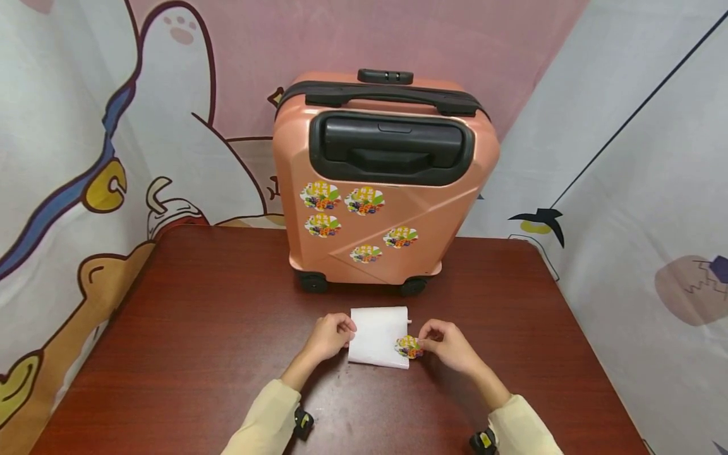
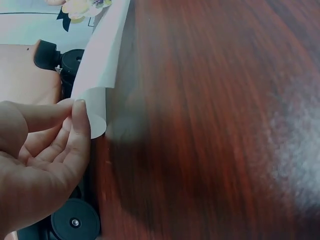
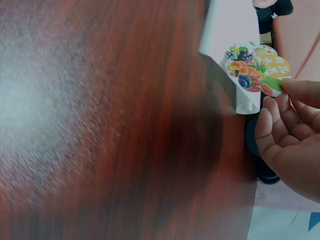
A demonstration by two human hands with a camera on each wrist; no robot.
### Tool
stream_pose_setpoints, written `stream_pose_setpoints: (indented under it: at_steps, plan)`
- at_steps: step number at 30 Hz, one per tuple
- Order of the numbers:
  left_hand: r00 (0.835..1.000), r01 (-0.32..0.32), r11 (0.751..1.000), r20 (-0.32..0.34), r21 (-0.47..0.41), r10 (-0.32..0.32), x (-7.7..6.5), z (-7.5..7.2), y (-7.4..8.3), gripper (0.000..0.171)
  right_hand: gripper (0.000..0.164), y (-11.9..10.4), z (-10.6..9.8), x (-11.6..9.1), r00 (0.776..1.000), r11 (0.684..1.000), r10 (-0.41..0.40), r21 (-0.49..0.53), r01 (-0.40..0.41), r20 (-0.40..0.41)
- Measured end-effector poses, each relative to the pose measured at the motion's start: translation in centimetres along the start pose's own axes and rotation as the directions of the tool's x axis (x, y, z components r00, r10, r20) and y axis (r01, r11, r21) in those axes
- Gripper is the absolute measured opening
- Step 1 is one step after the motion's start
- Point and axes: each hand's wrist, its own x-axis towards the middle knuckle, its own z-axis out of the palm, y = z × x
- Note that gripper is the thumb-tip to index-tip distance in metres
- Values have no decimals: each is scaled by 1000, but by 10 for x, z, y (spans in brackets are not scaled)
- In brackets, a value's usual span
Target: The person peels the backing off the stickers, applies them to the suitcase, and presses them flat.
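Observation:
My left hand [image 1: 331, 337] pinches the left edge of a white backing sheet [image 1: 375, 335], whose ends curl under in the left wrist view. Between thumb and fingers, my right hand [image 1: 449, 344] holds a round fruit sticker [image 1: 407, 346] by its right edge. The sticker overlaps the right side of the sheet; in the right wrist view its printed fruit and yellow lettering [image 3: 275, 65] face up. Behind both hands an orange-pink suitcase [image 1: 392, 215] stands upright. Several matching stickers [image 1: 364, 200] are on its front, three at upper left and two lower down.
The suitcase's black wheels [image 1: 313, 282] stand on the dark red-brown wooden table [image 1: 199, 354], close beyond the sheet. A printed cartoon curtain [image 1: 239, 76] hangs behind and along the sides. Black straps [image 1: 304, 423] are at both wrists.

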Motion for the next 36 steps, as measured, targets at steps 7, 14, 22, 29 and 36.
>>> stream_pose_setpoints:
  at_steps: [7,14,22,29,36]
  plan:
    - [993,-34,999,115,31,30,-1,4,1,5,8,28,-4,9,999,1000,24,14,-23,-30]
    - [992,-21,1000,127,-15,23,0,2,-2,4,6,7,-9,9,999,999,29,38,-28,-23]
    - [996,-76,996,45,41,74,7,-4,6,3,7,27,-4,15,1000,996,-4,92,5,-6]
    - [993,-114,992,38,54,112,12,-1,19,6,6,18,1,21,1000,997,5,75,-4,-11]
    - [989,-144,989,46,45,142,15,8,25,6,6,-18,2,22,998,992,-61,110,58,17]
